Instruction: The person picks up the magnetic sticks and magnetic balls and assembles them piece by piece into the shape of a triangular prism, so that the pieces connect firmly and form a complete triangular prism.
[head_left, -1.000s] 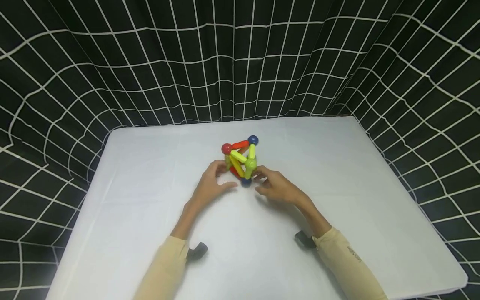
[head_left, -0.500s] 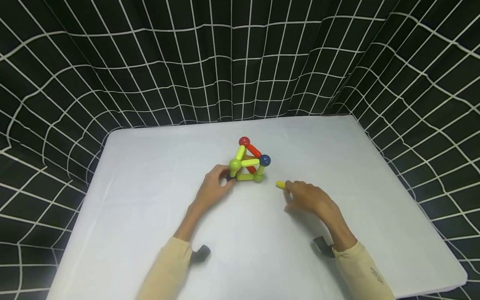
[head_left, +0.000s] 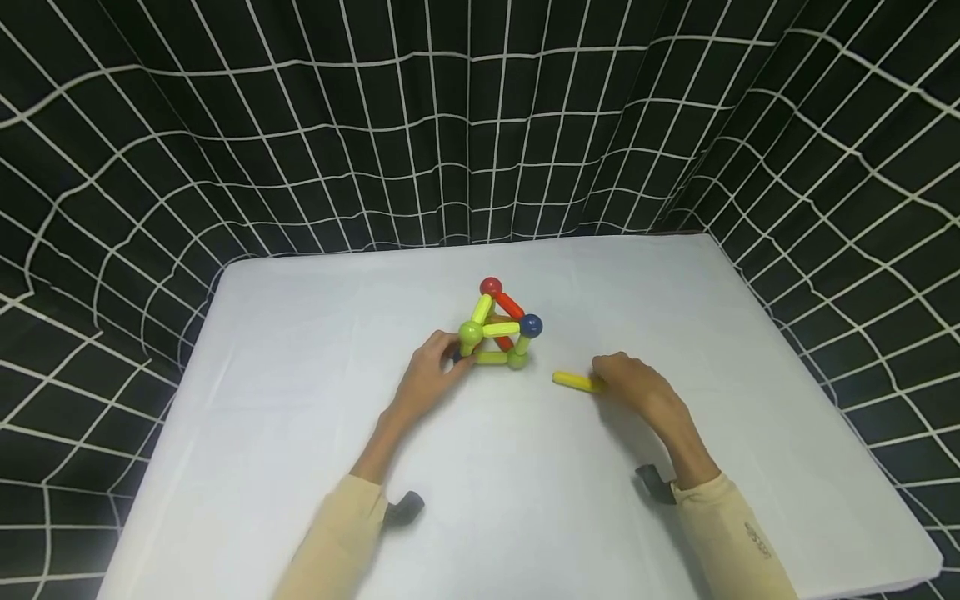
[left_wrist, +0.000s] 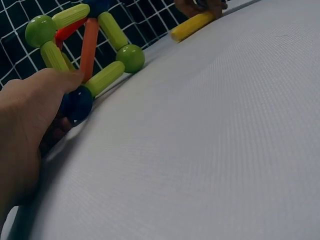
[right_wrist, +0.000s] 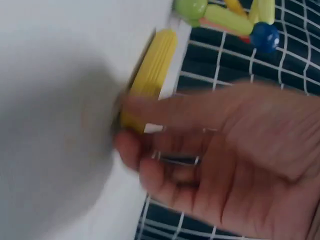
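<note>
A structure of coloured magnetic rods and balls stands on the white table, with a red ball (head_left: 491,287) at the back and a blue ball (head_left: 530,325) on the right. My left hand (head_left: 423,375) holds its near left corner. In the left wrist view, thumb and fingers lie round a dark blue ball (left_wrist: 81,102) there, below a green rod. To the right, apart from the structure, my right hand (head_left: 641,396) pinches one end of a yellow ribbed rod (head_left: 576,382). The rod (right_wrist: 155,60) lies close over the table, its free end towards the structure.
The white table (head_left: 480,500) spreads out around both hands. Dark cloth with a white grid (head_left: 375,125) hangs behind it and at both sides. A dark wrist-camera mount (head_left: 405,508) juts from the left sleeve, and a similar mount (head_left: 655,483) from the right.
The structure has turned, its red ball shifting right. The yellow rod has come out of it, and my right hand has carried it rightward. My left hand has closed on the near left corner.
</note>
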